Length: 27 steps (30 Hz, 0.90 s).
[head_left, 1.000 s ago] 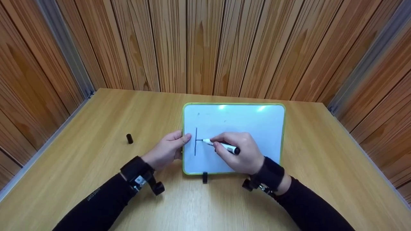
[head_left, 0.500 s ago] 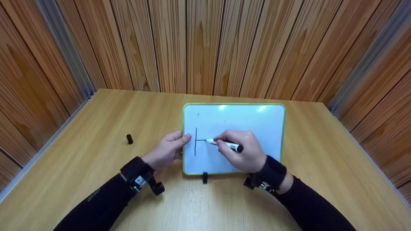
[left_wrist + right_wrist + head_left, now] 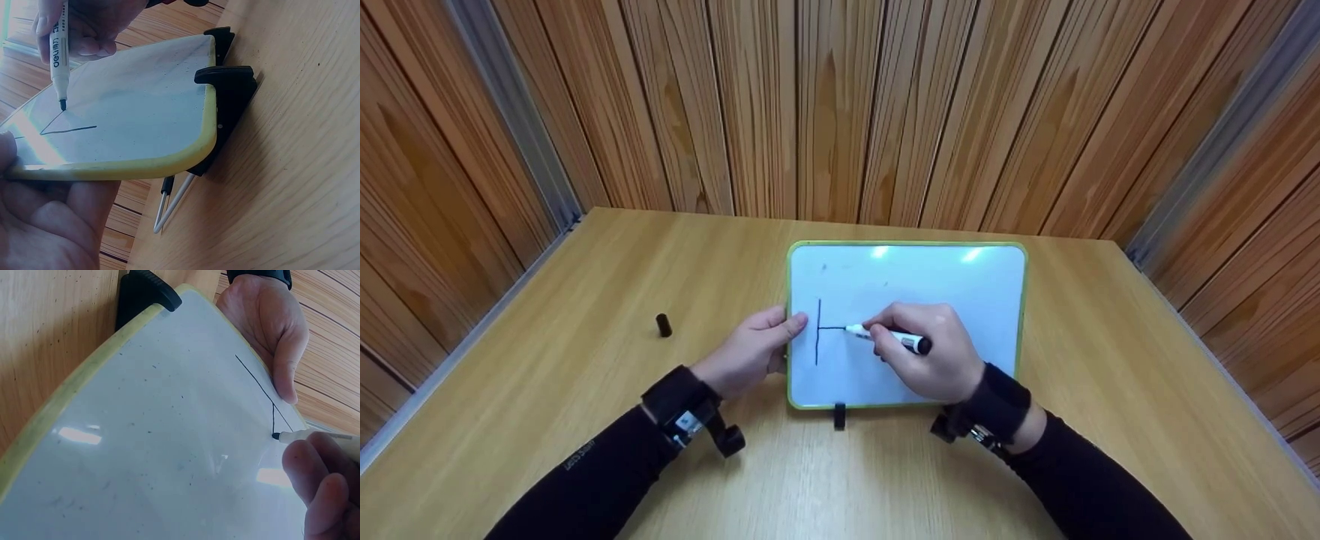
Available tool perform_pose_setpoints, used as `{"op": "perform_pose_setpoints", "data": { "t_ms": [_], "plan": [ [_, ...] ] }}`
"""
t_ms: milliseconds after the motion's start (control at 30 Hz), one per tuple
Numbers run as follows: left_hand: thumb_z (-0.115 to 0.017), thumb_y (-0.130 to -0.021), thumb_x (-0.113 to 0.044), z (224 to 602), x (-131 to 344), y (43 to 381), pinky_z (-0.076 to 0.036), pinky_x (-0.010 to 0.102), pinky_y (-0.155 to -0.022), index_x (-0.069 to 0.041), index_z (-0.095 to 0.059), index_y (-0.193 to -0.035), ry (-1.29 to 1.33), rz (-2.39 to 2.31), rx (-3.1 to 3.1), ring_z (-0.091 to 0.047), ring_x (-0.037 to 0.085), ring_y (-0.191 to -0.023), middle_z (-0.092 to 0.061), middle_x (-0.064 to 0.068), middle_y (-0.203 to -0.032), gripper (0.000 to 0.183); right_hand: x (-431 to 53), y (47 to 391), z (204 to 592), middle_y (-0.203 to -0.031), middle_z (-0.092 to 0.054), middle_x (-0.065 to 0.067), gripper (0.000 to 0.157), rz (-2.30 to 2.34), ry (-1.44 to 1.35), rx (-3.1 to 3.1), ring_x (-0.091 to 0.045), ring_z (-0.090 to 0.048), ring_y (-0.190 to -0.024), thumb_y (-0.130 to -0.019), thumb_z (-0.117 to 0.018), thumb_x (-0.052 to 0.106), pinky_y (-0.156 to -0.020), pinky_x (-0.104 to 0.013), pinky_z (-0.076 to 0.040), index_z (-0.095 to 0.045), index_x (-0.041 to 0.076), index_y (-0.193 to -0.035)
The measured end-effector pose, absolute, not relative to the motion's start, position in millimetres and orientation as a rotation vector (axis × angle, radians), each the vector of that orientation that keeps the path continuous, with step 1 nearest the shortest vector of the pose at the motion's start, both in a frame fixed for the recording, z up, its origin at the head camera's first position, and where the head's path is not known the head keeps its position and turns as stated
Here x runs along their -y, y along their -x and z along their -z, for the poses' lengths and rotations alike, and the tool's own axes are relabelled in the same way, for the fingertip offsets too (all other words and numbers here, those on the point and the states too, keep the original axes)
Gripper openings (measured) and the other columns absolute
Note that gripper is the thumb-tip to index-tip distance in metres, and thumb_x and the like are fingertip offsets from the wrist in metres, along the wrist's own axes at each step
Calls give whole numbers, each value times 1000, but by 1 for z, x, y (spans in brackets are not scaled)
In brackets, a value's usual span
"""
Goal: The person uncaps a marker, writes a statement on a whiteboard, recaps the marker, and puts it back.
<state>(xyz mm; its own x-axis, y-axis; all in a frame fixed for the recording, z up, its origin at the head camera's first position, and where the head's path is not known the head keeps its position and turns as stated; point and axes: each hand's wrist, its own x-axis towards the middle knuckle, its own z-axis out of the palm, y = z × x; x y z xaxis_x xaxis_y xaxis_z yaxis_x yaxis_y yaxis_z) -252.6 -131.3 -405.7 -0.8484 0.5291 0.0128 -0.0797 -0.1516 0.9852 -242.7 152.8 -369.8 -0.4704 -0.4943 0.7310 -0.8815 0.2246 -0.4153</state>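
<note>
1. Pinches a white marker (image 3: 889, 340) between right hand (image 3: 936, 352) thumb and fingers, with its black tip on the whiteboard (image 3: 937, 277).
2. Grips the whiteboard's left edge in the left hand (image 3: 750, 349), with thumb in front, fingers behind.
3. Shows, between both hands, an upright black line (image 3: 819, 315) joined to a level line (image 3: 831, 328) ending at the marker.
4. Includes a black cap (image 3: 664, 325) on the table (image 3: 607, 360), left of the left hand.

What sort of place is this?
Probably a small booth or work corner indoors, though I can't see it all. Wood-look walls stand around the back and sides of a wooden table, with a whiteboard propped on it.
</note>
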Motion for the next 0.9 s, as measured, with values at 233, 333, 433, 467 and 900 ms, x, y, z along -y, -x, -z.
{"op": "perform_pose_setpoints", "data": {
  "t_ms": [233,333,433,467,900],
  "plan": [
    [-46,-122,-27,406,131,253,-57,54,-112,1,-41,-168,-487,-2043,-1732,-63,38,-142,-59,24,-159,54,-153,243,370,-76,-76,4,14,-1133,-1258,2060,-7,-64,-61,-100,-71,-8,-54,-22,-53,-81,1,-93],
    [-46,-122,-28,406,132,253,-57,53,-111,1,-41,-167,-483,-2036,-1737,-64,38,-141,-60,24,-159,54,-153,242,370,-77,-76,4,14,-1135,-1252,2076,-8,-64,-61,-101,-71,-6,-53,-22,-52,-81,1,-94],
    [-46,-122,-28,405,132,252,-58,53,-111,1,-41,-167,-484,-2034,-1736,-65,38,-141,-60,24,-158,54,-153,243,370,-77,-76,4,14,-1139,-1251,2075,-8,-64,-61,-101,-71,-6,-53,-22,-52,-81,1,-94],
    [-46,-122,-28,405,133,252,-58,53,-111,1,-41,-167,-486,-2035,-1734,-65,38,-141,-60,24,-158,54,-153,243,370,-77,-76,4,14,-1136,-1251,2067,-8,-64,-61,-101,-71,-6,-53,-22,-52,-80,1,-94],
    [-46,-122,-28,405,132,253,-56,55,-113,1,-38,-168,-515,-2038,-1713,-62,38,-144,-58,23,-161,55,-154,246,368,-77,-75,0,18,-1122,-1268,1934,-12,-63,-61,-99,-68,-10,-53,-23,-51,-81,1,-103]
  ]
}}
